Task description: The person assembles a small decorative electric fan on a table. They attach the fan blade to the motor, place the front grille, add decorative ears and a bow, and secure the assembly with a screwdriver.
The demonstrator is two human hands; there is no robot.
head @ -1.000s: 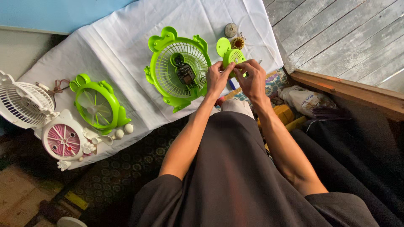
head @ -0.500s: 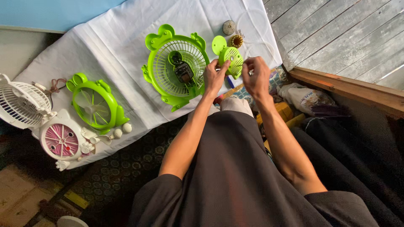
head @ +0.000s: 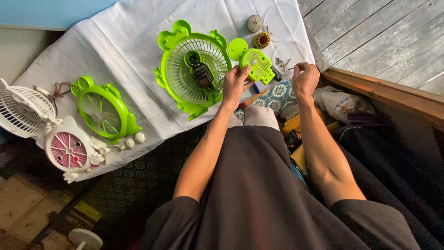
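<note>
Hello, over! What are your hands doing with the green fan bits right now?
Left hand grips green motor cover. Right hand pinches something tiny beside the screws. Open green fan grille lies on the white cloth. Nothing in the way.

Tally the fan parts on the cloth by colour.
Green: 3 – grille, small cover in left hand, front guard
White: 1 – grille
White and pink: 1 – fan body
Total: 5

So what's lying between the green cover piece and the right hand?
Head view: a few loose screws on the white cloth, between the green cover piece and right hand.
</note>
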